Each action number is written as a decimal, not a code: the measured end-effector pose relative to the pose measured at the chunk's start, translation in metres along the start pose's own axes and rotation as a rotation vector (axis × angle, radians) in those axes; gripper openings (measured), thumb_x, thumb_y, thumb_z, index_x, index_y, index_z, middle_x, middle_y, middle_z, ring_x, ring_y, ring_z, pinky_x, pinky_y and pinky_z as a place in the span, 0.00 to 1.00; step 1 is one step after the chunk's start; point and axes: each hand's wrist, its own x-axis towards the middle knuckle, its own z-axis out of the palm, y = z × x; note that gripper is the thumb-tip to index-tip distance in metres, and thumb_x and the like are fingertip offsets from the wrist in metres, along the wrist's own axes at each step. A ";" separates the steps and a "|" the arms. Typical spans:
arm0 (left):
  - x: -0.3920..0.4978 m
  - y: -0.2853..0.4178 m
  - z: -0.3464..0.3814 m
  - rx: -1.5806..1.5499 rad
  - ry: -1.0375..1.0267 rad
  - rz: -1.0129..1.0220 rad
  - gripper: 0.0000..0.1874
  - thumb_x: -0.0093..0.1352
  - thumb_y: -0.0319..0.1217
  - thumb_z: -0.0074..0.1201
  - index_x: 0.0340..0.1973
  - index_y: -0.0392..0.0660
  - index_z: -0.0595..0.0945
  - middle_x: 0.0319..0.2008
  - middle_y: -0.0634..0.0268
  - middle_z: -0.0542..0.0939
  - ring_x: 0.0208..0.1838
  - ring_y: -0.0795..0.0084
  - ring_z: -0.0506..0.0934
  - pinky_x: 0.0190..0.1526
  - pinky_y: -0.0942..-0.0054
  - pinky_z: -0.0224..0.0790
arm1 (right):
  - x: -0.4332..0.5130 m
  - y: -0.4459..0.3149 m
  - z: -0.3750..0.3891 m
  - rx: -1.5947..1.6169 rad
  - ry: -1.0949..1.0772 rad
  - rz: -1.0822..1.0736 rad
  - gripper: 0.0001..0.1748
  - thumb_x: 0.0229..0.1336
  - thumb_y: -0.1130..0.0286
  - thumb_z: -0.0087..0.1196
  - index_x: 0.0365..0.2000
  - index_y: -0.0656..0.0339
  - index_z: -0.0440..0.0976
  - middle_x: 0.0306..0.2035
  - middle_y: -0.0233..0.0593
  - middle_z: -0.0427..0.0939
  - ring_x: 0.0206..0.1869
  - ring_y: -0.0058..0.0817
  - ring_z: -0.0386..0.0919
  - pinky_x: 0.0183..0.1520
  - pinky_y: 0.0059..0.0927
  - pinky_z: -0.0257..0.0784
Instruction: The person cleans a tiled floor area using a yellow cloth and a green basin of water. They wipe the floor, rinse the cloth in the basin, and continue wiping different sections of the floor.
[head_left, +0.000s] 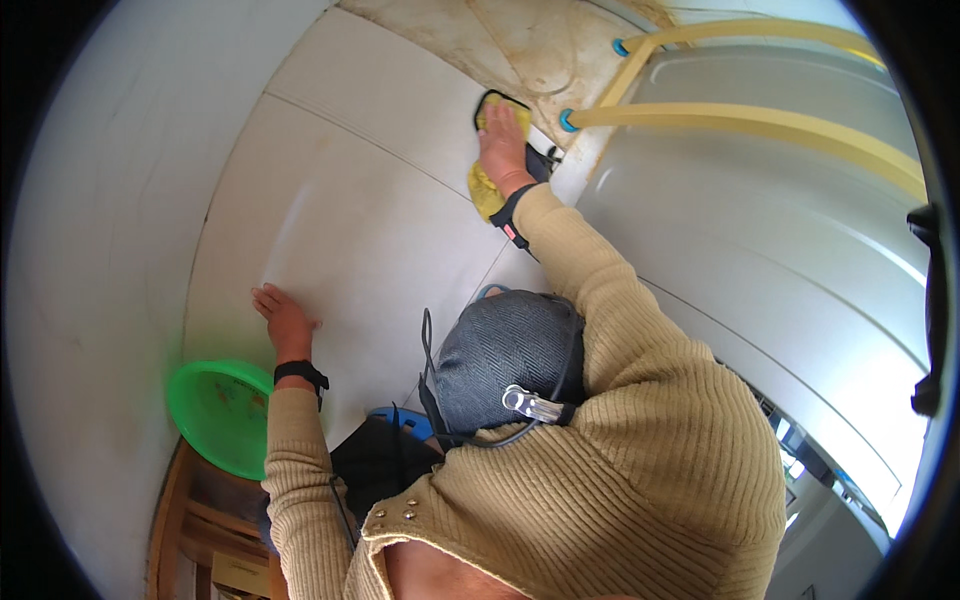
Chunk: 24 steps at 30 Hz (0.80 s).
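Under my right hand (504, 146) a yellow cloth with a dark border (487, 193) is pressed flat on the pale floor tiles (360, 202). The fingers lie along the cloth, close to the stained strip of floor (517, 45) at the top. My left hand (286, 319) holds nothing; its fingers are spread low over the tiles, and I cannot tell whether they touch. Just below that hand sits a green plastic basin (221, 420), partly hidden by my left forearm. A dark item behind the cloth is mostly covered by my right hand.
A white wall (97, 247) runs along the left. Yellow rails (720, 116) with blue end caps stand at the upper right, before a large grey-white panel (720, 202). A wooden shelf unit (217, 517) is at the lower left. A cable (427, 337) hangs by my knee.
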 end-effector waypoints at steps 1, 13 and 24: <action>0.000 0.001 -0.004 -0.016 -0.014 -0.019 0.63 0.44 0.34 0.72 0.62 0.29 0.42 0.65 0.36 0.41 0.68 0.40 0.44 0.65 0.60 0.51 | -0.003 -0.004 -0.005 0.002 0.033 -0.060 0.26 0.55 0.70 0.47 0.55 0.65 0.62 0.60 0.54 0.59 0.64 0.47 0.55 0.64 0.41 0.50; -0.005 -0.007 0.003 -0.098 0.062 0.027 0.63 0.43 0.34 0.72 0.63 0.32 0.42 0.66 0.38 0.39 0.69 0.42 0.42 0.62 0.64 0.57 | -0.093 0.021 -0.036 -0.190 0.061 0.564 0.28 0.56 0.64 0.48 0.56 0.61 0.62 0.61 0.55 0.58 0.63 0.52 0.54 0.64 0.44 0.49; -0.003 -0.008 0.008 0.011 0.048 0.028 0.64 0.43 0.38 0.73 0.62 0.28 0.43 0.65 0.34 0.41 0.68 0.38 0.46 0.62 0.65 0.57 | 0.059 -0.061 0.036 -0.007 0.029 -0.173 0.25 0.56 0.67 0.48 0.55 0.62 0.63 0.58 0.53 0.62 0.62 0.50 0.56 0.63 0.44 0.50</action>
